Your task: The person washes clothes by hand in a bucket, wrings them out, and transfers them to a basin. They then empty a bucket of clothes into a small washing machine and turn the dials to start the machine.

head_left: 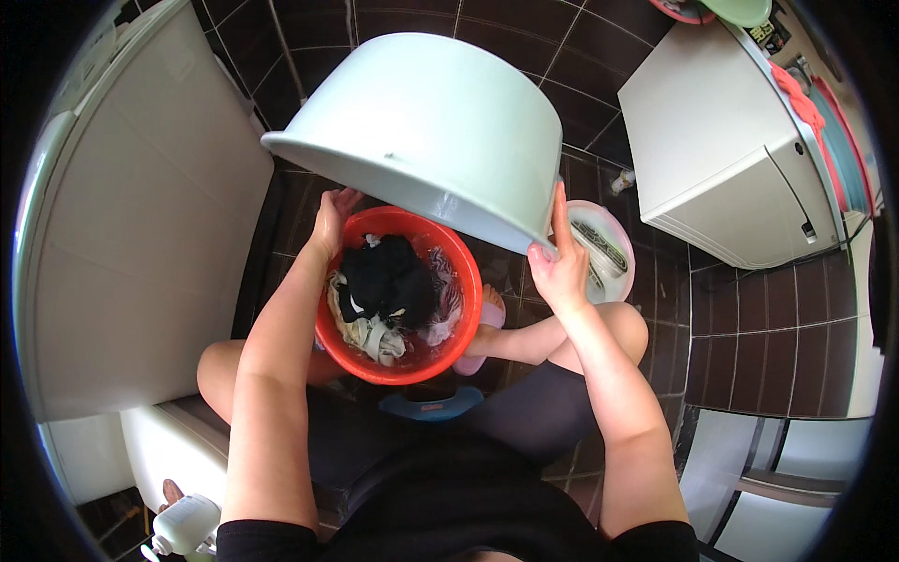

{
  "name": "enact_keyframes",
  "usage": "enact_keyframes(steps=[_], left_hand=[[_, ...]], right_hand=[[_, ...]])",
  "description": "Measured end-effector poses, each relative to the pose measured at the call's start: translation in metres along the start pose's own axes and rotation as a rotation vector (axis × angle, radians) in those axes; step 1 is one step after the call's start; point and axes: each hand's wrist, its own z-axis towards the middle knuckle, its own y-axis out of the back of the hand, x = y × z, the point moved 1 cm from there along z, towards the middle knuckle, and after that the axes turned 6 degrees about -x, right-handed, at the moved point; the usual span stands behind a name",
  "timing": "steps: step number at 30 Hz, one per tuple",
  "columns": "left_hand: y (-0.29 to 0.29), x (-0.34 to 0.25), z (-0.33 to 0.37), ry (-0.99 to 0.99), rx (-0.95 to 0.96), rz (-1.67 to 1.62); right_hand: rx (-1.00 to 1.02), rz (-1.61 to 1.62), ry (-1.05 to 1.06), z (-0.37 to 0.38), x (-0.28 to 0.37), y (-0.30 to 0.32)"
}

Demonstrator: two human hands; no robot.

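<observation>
A large white basin [431,122] is tilted in the air above and beyond a red basin [473,309], its mouth facing down toward me. My right hand [560,267] grips its right side, thumb at the rim and fingers along the outer wall. At the left part of the rim, my left hand [335,214] is closed on it, fingertips partly hidden beneath. Inside the red basin lie a bunched black garment [389,279], pale cloth [375,339] and a striped, wet-looking piece [445,290]. The inside of the white basin is mostly hidden.
A smaller pale basin [626,225] holding patterned cloth stands right of my foot. A blue plastic object [431,406] lies between my legs. White cabinet-like units flank me at left [150,215] and right [716,140]. A white pump bottle [185,525] is at lower left.
</observation>
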Motion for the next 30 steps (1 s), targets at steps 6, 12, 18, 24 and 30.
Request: enact_keyframes(steps=[6,12,18,24,30], left_hand=[[-0.024,-0.012,0.009,-0.104,0.160,0.170],[-0.086,-0.022,-0.003,-0.035,0.200,0.223],[-0.089,0.008,0.008,0.059,0.240,0.124],[-0.094,-0.016,-0.003,-0.014,0.068,0.240],[-0.052,-0.100,-0.017,-0.073,-0.276,0.261]], right_hand=[[-0.074,0.041,-0.274,-0.009,-0.041,0.005],[-0.165,0.428,-0.651,-0.027,-0.088,0.014],[-0.138,0.578,-1.102,-0.029,-0.081,0.010],[0.046,0.744,-1.208,0.018,-0.077,-0.019],[0.305,0.942,-1.145,0.096,-0.020,-0.093]])
